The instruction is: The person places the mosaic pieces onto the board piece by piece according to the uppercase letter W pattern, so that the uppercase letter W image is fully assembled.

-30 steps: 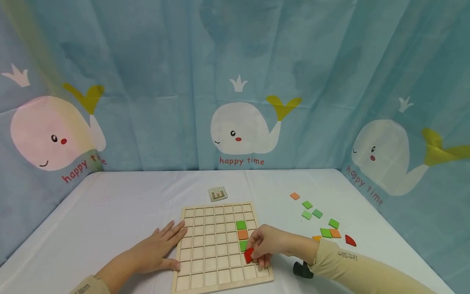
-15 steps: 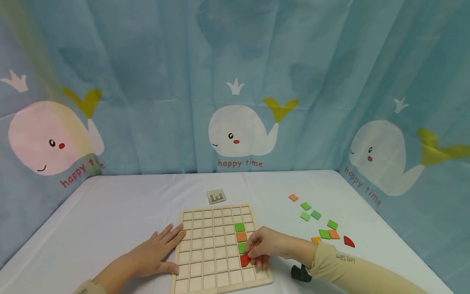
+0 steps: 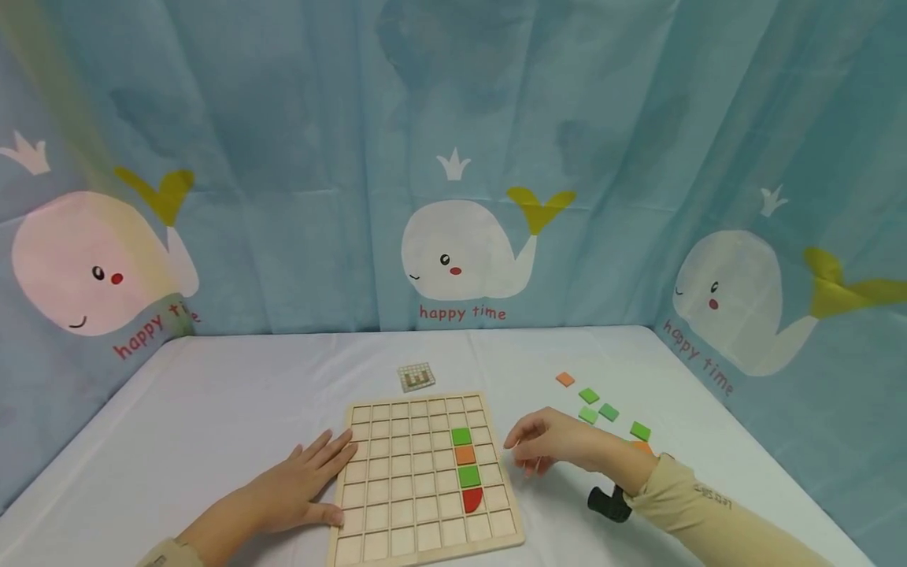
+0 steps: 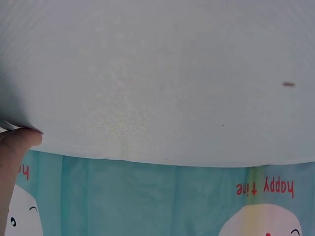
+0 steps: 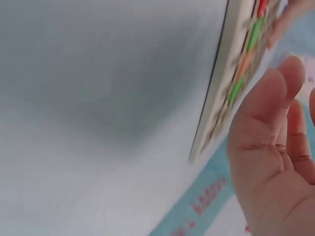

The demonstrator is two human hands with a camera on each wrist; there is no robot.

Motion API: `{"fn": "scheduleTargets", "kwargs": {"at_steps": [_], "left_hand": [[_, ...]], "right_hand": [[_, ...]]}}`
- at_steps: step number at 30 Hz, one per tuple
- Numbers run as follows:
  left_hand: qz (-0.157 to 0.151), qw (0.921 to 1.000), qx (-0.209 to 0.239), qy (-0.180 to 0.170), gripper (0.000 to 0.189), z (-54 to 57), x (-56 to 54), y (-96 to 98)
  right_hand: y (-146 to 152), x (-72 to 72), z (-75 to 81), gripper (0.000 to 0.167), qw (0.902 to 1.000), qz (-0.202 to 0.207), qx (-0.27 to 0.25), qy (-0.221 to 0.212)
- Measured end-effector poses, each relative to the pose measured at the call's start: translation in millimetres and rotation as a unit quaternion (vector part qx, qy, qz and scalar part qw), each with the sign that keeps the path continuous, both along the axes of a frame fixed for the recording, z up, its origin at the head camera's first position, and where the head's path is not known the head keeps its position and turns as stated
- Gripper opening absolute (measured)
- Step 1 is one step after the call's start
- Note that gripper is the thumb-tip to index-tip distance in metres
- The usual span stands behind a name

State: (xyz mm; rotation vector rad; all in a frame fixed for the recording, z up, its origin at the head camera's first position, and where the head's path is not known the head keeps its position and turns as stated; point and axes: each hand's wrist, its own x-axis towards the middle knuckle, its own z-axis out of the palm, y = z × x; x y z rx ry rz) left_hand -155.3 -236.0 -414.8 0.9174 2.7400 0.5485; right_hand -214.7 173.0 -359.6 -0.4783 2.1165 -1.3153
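A wooden grid board [image 3: 397, 492] lies on the white table. One of its columns on the right holds a green tile [image 3: 461, 436], an orange tile [image 3: 464, 454], another green tile and a red quarter-round tile [image 3: 472, 499] in line. My left hand [image 3: 301, 484] rests at the board's left edge, fingers spread over the rim. Just off the right edge hovers my right hand [image 3: 549, 441], fingers loosely bent and nothing in them. In the right wrist view its thumb and fingers [image 5: 268, 98] show near the board's side.
Several loose green and orange tiles [image 3: 589, 395] are scattered to the right, some hidden behind the right forearm. A small pattern card [image 3: 416, 377] lies beyond the board. A black object [image 3: 609, 504] sits beneath the right sleeve. A blue whale-print curtain [image 3: 312, 157] surrounds the table.
The red quarter-round tile went from my right fingers into a cell below the lower green tile. My right hand then let go and moved right, off the board. The left hand stayed put.
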Motion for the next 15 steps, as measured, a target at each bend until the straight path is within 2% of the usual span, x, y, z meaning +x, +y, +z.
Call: {"fn": "scheduleTargets", "kwargs": {"at_steps": [7, 15], "left_hand": [[0.001, 1.0000, 0.004, -0.002, 0.093, 0.8, -1.3, 0.2], [-0.002, 1.0000, 0.004, -0.002, 0.092, 0.9, -0.2, -0.8]], "right_hand": [[33.1, -18.1, 17.4, 0.028, 0.9989, -0.035, 0.000, 0.032], [64.3, -39.0, 23.0, 0.032, 0.9963, -0.066, 0.011, 0.054]]}}
